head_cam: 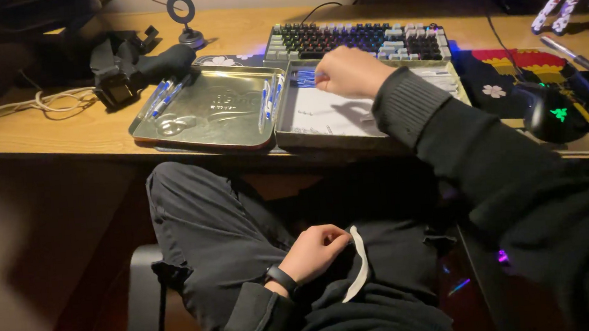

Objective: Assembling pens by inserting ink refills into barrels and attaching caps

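Near the front edge of the desk: an open hinged metal tin [291, 127] lies flat, lid [209, 109] to the left, tray to the right.
Right hand: the right hand [347, 72] hovers over the tray's back edge, fingers curled narrow; whether they pinch a pen cannot be told.
Left hand: the left hand [313, 251] rests in the lap, loosely closed beside a white drawstring [358, 265], well apart from the tin.
Pens: blue-and-white pens [163, 99] lie along the lid's left edge, 2 more [271, 97] by the hinge, likely set aside there within reach.
Tin's look: dull gold, embossed lid, white paper [322, 114] lining the tray.
Behind: a backlit keyboard [358, 40] sits along the tin's back edge.
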